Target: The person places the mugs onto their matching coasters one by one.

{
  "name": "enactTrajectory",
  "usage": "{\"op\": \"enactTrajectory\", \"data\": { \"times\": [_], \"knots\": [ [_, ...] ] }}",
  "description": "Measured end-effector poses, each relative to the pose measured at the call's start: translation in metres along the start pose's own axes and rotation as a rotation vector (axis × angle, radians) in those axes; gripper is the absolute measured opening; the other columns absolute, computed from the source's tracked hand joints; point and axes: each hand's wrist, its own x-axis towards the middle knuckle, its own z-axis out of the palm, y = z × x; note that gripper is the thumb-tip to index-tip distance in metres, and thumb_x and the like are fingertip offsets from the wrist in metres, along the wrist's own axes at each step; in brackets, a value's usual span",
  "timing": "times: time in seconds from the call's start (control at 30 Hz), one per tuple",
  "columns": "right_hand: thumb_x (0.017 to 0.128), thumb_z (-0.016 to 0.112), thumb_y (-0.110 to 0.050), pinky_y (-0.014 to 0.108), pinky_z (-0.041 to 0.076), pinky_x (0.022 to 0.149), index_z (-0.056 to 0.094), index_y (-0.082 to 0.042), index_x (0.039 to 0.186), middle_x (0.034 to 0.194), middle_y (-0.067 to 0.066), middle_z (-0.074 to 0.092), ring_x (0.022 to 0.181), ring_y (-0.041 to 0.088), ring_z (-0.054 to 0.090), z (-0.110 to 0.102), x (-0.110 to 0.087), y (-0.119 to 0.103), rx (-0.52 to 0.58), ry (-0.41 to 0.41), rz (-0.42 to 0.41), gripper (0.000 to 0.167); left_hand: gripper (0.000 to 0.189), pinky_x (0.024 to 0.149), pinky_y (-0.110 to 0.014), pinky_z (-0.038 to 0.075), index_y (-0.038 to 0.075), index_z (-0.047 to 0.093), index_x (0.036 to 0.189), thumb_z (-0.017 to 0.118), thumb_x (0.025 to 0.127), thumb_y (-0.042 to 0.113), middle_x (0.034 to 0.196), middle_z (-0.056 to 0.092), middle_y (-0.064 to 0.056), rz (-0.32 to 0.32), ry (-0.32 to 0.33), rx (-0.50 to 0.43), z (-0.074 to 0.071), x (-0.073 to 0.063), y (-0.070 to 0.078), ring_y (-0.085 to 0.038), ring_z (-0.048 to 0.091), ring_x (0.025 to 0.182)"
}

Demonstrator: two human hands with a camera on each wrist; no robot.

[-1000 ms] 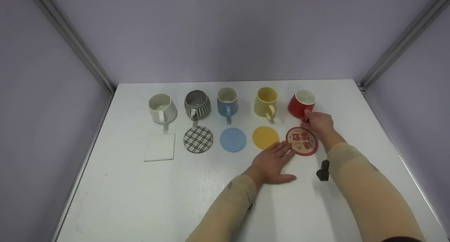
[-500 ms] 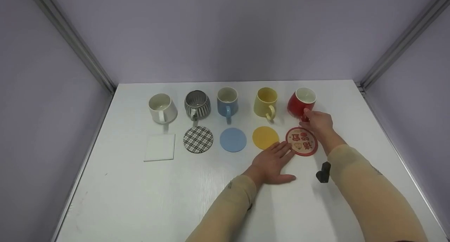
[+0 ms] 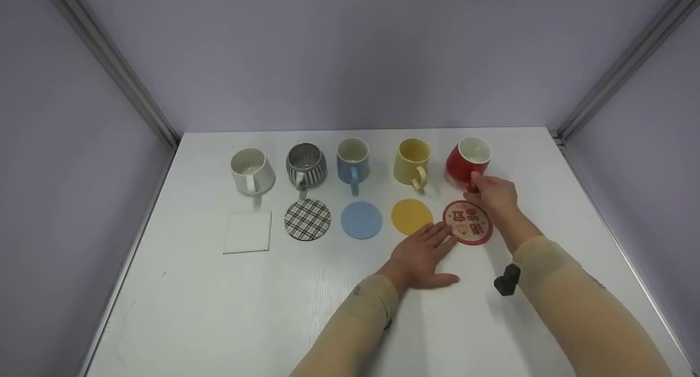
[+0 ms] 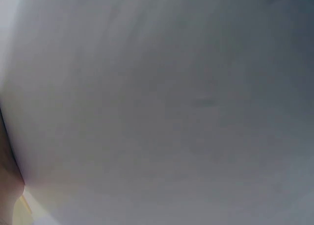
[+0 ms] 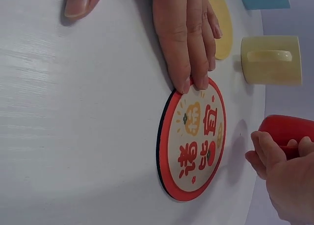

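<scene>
My right hand [image 3: 495,196] grips the handle of a red mug [image 3: 462,163] with a white inside, at the right end of a row of mugs. In the right wrist view the red mug [image 5: 282,129] stands off the tabletop, its shadow lying apart from it. Just in front lies a round red-rimmed coaster [image 5: 194,146] with printed characters and fruit. My left hand [image 3: 424,256] lies flat on the table, thumb spread, fingertips on the coaster's left edge. The left wrist view is mostly a blurred grey surface.
Left of the red mug stand a yellow mug [image 3: 410,163], a blue mug [image 3: 351,163], a striped grey mug [image 3: 313,173] and a white mug [image 3: 260,174]. Before them lie yellow [image 3: 410,214], blue [image 3: 361,220], checked [image 3: 307,220] and square white [image 3: 247,232] coasters. Walls enclose the table.
The red mug has risen slightly off the table in my right hand, a shadow now showing beside its base. My left hand has stayed in place. The head view has shifted a little.
</scene>
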Motion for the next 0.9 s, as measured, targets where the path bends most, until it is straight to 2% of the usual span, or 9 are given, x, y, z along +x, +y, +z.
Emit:
{"op": "enactTrajectory", "data": {
  "times": [0.23,0.43,0.67,0.9],
  "knots": [
    [0.112,0.048,-0.049,0.037,0.046,0.115,0.041,-0.001,0.161,0.153,0.020,0.054,0.132,0.028,0.065,-0.003,-0.010,0.003,0.005,-0.010,-0.060,0.069,0.098,0.128,-0.031,-0.005,0.027,0.005,0.172,0.019,0.096,0.087,0.178,-0.002,0.007,-0.009,-0.006,0.012,-0.001,0.000,0.002,-0.012,-0.008,0.162],
    [0.111,0.048,-0.051,0.037,0.047,0.114,0.039,-0.003,0.162,0.158,0.020,0.050,0.134,0.027,0.063,-0.006,-0.018,0.002,-0.007,-0.011,-0.071,0.071,0.097,0.129,-0.032,-0.004,0.026,0.006,0.172,0.021,0.097,0.086,0.178,-0.001,0.006,0.001,0.000,0.004,-0.002,-0.001,0.002,-0.012,-0.007,0.162],
    [0.109,0.051,-0.053,0.032,0.049,0.110,0.045,-0.003,0.159,0.151,0.020,0.056,0.129,0.025,0.067,-0.008,-0.024,0.000,-0.024,-0.003,-0.079,0.071,0.097,0.129,-0.032,-0.004,0.026,0.005,0.172,0.021,0.097,0.086,0.178,-0.001,0.007,-0.005,-0.003,0.005,-0.002,-0.001,0.002,-0.012,-0.007,0.162],
    [0.109,0.050,-0.056,0.036,0.045,0.115,0.044,-0.003,0.159,0.149,0.019,0.057,0.128,0.023,0.068,-0.013,-0.030,0.000,-0.055,-0.019,-0.096,0.074,0.098,0.128,-0.032,-0.006,0.026,0.005,0.172,0.021,0.097,0.086,0.178,-0.001,0.007,-0.005,0.003,0.008,-0.002,-0.001,0.000,-0.012,-0.008,0.162]
  ]
}}
